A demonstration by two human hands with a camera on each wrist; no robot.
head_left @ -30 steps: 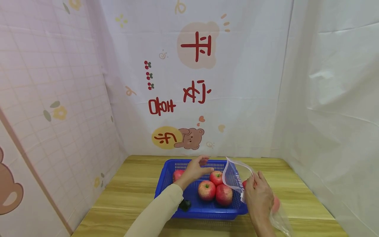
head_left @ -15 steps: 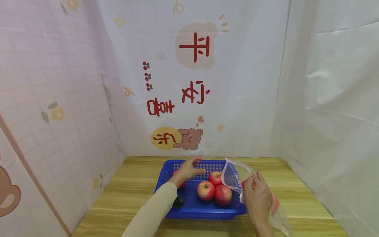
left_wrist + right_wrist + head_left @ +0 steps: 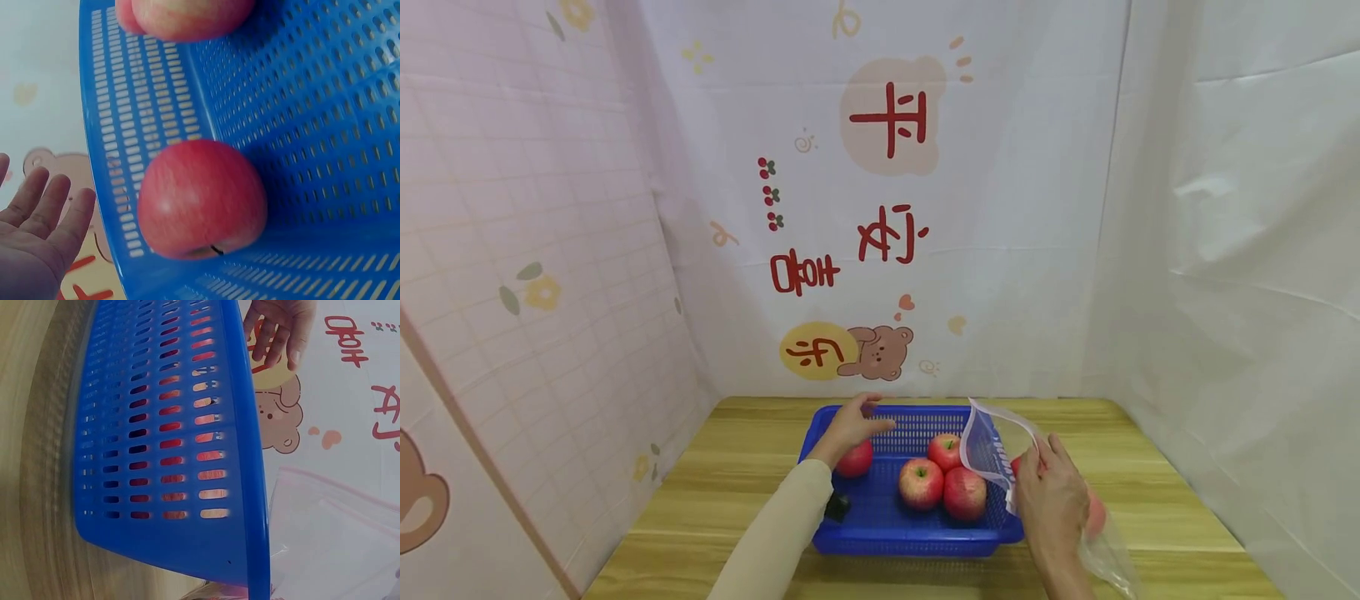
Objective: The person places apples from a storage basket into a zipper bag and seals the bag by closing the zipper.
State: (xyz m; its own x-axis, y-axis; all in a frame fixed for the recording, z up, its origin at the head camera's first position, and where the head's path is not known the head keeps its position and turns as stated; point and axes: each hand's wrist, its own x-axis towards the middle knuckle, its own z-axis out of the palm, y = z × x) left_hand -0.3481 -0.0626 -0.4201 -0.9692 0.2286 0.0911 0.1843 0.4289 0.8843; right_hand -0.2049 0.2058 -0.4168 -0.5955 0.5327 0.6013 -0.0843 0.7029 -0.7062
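My left hand (image 3: 852,429) is held over the back left of a blue plastic basket (image 3: 880,546), fingers spread with nothing in them. Just below it sits a red apple (image 3: 855,460), which also shows whole in the left wrist view, stem towards the lower edge. To its right, three more apples (image 3: 921,484) cluster together in the basket. My right hand (image 3: 1055,504) pinches the rim of a clear zip bag (image 3: 1108,560) at the basket's right side, its mouth gaping towards the basket. Red apples (image 3: 1096,515) show through the bag, partly hidden by that hand.
The basket has slotted walls (image 3: 169,444) and stands on a wood-grain table (image 3: 685,500). A printed white cloth (image 3: 1000,250) hangs behind the table, with more cloth at both sides. A small black device (image 3: 837,506) sits at my left wrist.
My left hand has moved left across the basket, from near the clustered apples to over the lone apple at the left. The right hand and bag stay nearly in place.
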